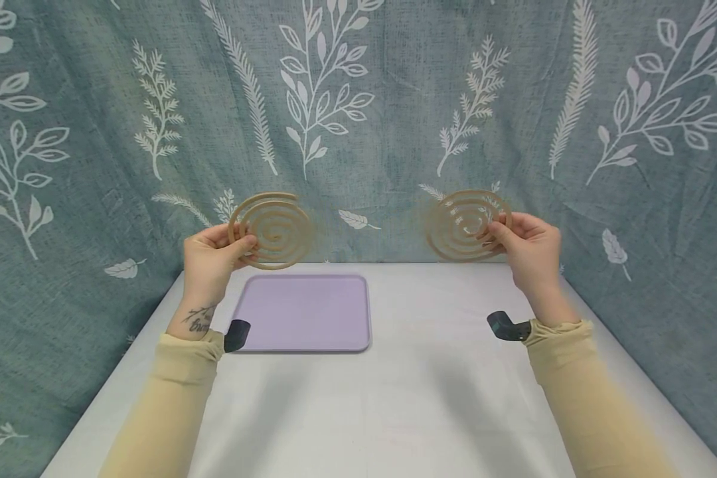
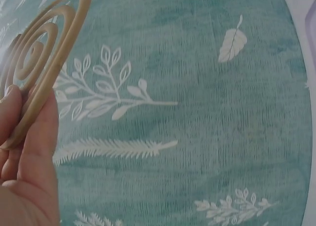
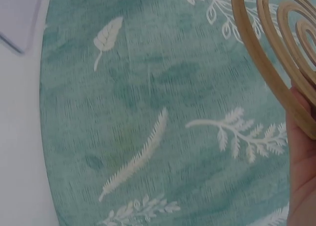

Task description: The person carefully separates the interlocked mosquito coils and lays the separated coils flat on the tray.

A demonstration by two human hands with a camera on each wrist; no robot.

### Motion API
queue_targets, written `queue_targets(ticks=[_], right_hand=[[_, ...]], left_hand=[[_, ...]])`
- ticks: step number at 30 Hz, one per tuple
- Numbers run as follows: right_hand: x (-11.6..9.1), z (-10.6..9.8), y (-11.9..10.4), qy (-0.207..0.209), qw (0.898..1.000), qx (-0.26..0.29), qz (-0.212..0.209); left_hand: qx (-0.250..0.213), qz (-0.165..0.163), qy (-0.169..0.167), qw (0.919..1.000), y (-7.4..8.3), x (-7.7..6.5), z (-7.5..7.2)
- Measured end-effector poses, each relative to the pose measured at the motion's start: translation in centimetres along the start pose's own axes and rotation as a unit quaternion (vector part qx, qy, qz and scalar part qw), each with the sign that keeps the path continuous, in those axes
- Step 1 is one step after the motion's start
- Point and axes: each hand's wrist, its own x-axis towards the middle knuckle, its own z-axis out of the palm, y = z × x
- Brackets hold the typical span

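Two flat tan mosquito coils are held up above the far part of the table, apart from each other. My left hand (image 1: 210, 262) pinches the left mosquito coil (image 1: 275, 237) by its outer edge, thumb in front and fingers behind. The right mosquito coil (image 1: 461, 257) is gripped at its right side by my right hand (image 1: 533, 249) in a similar way. In the left wrist view the coil (image 2: 58, 68) stands tilted at the upper left. The right wrist view has only part of the other coil (image 3: 256, 53), at the right edge.
A shallow lilac tray (image 1: 358, 345) lies on the white table (image 1: 406, 398), below and right of my left hand. Behind the table hangs a teal cloth (image 1: 394, 153) with white leaf prints. Small dark devices are strapped at both wrists.
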Motion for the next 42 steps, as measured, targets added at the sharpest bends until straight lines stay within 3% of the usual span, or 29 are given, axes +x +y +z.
queue_targets(ticks=[11, 18, 24, 31, 42], right_hand=[[0.2, -4.0, -1.6, 0.06, 0.998, 0.019, 0.004], [0.4, -5.6, -2.0, 0.084, 0.995, 0.051, -0.022], [0.2, -5.9, -2.2, 0.098, 0.993, 0.056, -0.02], [0.2, -5.9, -2.0, 0.103, 0.993, 0.057, -0.014], [0.2, -5.3, -1.4, 0.084, 0.995, 0.058, -0.018]], left_hand=[[-0.058, -0.009, 0.078, 0.9952, 1.0, 0.1, -3.6], [-0.088, -0.004, 0.112, 0.9899, 1.5, 0.1, -5.0], [-0.089, 0.001, 0.114, 0.9895, 1.5, 0.1, -5.2], [-0.094, -0.017, 0.114, 0.9889, 1.4, 0.0, -5.1], [-0.07, -0.009, 0.093, 0.9931, 0.6, 0.0, -3.8]])
